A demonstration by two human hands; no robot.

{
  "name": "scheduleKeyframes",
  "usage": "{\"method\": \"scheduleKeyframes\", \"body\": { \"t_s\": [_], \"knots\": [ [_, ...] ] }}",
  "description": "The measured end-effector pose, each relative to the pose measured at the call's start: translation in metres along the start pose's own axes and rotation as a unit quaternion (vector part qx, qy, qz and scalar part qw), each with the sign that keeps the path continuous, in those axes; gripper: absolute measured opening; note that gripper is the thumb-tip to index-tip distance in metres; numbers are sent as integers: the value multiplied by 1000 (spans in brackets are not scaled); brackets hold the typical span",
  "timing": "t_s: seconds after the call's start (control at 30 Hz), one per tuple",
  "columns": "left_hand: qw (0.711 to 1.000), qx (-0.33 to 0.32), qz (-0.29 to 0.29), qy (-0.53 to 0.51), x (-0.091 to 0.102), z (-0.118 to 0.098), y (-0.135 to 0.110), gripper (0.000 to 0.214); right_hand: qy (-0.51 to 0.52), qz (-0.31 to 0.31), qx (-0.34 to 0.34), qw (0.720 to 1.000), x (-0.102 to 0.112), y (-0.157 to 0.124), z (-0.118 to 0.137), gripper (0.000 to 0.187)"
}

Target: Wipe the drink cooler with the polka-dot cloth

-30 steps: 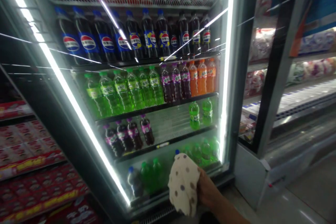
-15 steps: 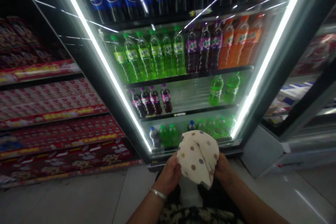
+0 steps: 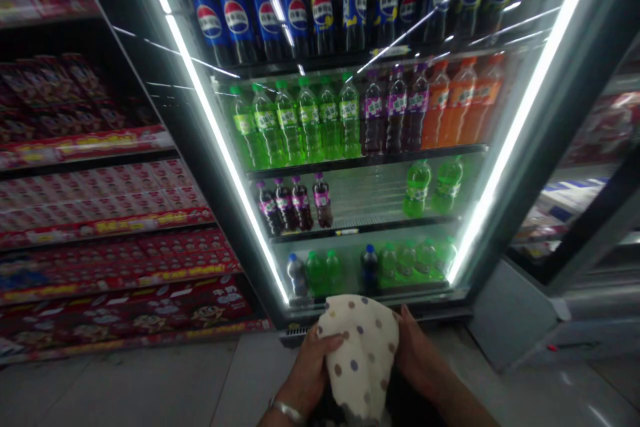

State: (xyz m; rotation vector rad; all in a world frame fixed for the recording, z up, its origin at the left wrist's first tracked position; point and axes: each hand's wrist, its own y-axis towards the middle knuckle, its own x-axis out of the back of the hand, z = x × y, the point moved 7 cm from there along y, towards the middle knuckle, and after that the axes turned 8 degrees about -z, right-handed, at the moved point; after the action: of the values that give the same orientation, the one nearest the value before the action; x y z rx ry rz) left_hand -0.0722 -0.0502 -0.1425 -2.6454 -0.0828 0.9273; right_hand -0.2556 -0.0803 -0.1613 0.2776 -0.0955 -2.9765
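A cream cloth with brown and grey polka dots (image 3: 361, 353) hangs between my two hands, low in the head view. My left hand (image 3: 313, 363), with a silver bracelet at the wrist, grips its left edge, the thumb lying over the front. On the opposite side my right hand (image 3: 417, 353) holds the right edge; most of those fingers are behind the cloth. The lower end of the cloth droops toward my lap. Just beyond it stands a glass-fronted drinks fridge (image 3: 350, 233), its bottles behind the glass.
Lit strips frame the fridge, which holds cola bottles (image 3: 235, 17), green soda bottles (image 3: 285, 123) and orange soda bottles (image 3: 460, 103). Shelves of red and pink cartons (image 3: 100, 197) line the left. A grey freezer cabinet (image 3: 520, 313) stands at the right, on the tiled floor (image 3: 150, 380).
The cloth has come lower and nearer to me, and it now hangs more spread out. My left thumb has moved onto its front. The view has tilted upward slightly.
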Motion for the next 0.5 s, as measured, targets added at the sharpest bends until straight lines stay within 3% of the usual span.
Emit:
{"method": "scheduleKeyframes", "body": {
  "t_s": [0.07, 0.13, 0.33, 0.4, 0.5],
  "knots": [
    [1000, 8, 2, -15, -2, 1, -2, 54, 98, 14, -99, 990, -6, -5, -15, 47],
    [999, 15, 31, -31, -8, 3, -5, 55, 171, 1, -155, 973, -10, -8, -24, 47],
    [984, 98, 145, -43, -18, 33, -8, 56, 210, -30, -158, 964, -10, -5, -28, 58],
    [986, 90, 141, -17, -14, 40, -1, 56, 185, -44, -162, 968, -4, -1, -36, 61],
    [995, 75, 67, -13, -3, 37, 11, 52, 69, -66, -164, 982, 18, 6, -66, 73]
  ]
}}
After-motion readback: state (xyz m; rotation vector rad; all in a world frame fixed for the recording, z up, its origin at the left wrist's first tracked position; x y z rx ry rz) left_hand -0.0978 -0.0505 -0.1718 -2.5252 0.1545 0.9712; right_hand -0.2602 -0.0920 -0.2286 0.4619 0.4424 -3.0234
